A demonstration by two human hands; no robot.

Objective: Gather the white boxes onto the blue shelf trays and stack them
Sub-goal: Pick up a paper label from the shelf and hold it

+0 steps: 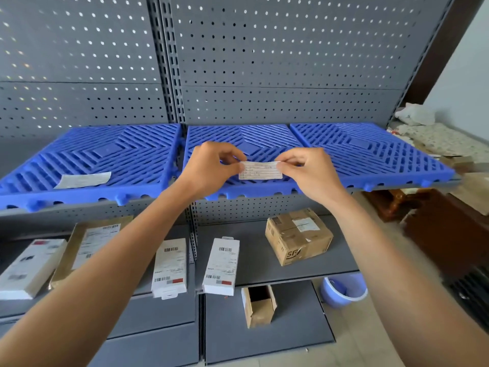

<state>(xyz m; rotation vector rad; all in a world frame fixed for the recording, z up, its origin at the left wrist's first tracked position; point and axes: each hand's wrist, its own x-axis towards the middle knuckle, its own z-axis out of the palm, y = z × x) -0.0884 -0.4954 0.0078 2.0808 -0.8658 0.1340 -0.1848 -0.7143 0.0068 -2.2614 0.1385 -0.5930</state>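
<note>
Head view shows two slim white boxes (221, 266) with barcode labels lying flat on the grey lower shelf (264, 260), beneath slatted blue trays (370, 152), where left hand (209, 168) and right hand (309, 170) pinch a small paper label (260, 170).

Grey pegboard shelving (264, 49), pale tiled floor (370, 340), white wall (471, 62) at rt, dark wood furniture (436, 229)

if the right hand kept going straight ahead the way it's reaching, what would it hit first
Probably the middle blue tray: the right hand pinches a label just above it, reaching toward the pegboard. Depth is unclear, so it might clear the tray and meet the pegboard.
</note>
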